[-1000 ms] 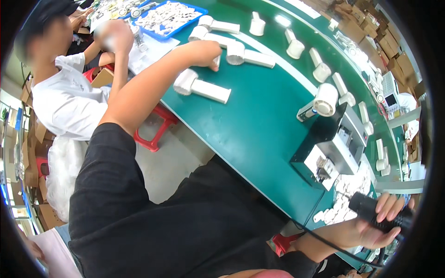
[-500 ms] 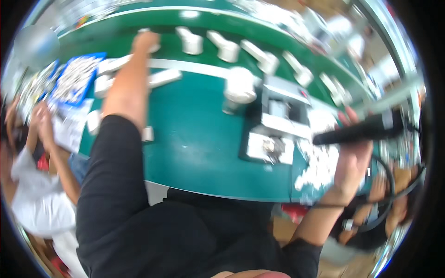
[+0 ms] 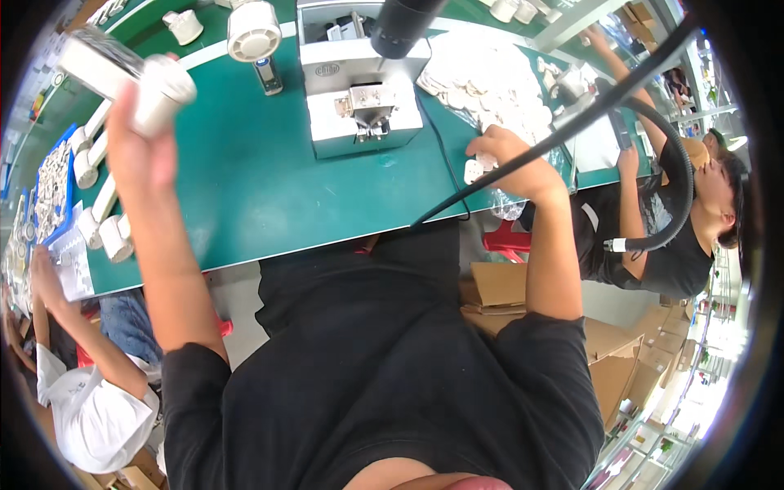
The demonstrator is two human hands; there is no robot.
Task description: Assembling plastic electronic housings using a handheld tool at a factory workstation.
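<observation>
My left hand (image 3: 145, 155) is raised above the left side of the table. Its fingers are closed round a white plastic device (image 3: 166, 91) with a drum-shaped head and a long rectangular arm, smeared by motion. On the right, my right hand (image 3: 523, 167) is closed at the near edge of a heap of small white plastic parts (image 3: 502, 90). A small white part (image 3: 474, 171) shows at its fingertips. A black cylindrical tool (image 3: 402, 28) hangs over the far middle of the table, apart from both hands.
A grey bench machine (image 3: 331, 72) with a metal fixture stands centre-far, beside a white round-headed device (image 3: 253, 33). More white devices (image 3: 106, 216) line the left. A black cable (image 3: 563, 143) crosses above my right forearm. Co-workers sit on both sides.
My left hand has come back from the far shelf with a white device. My right hand has left the black tool and moved down to the white parts. The view has shifted.
</observation>
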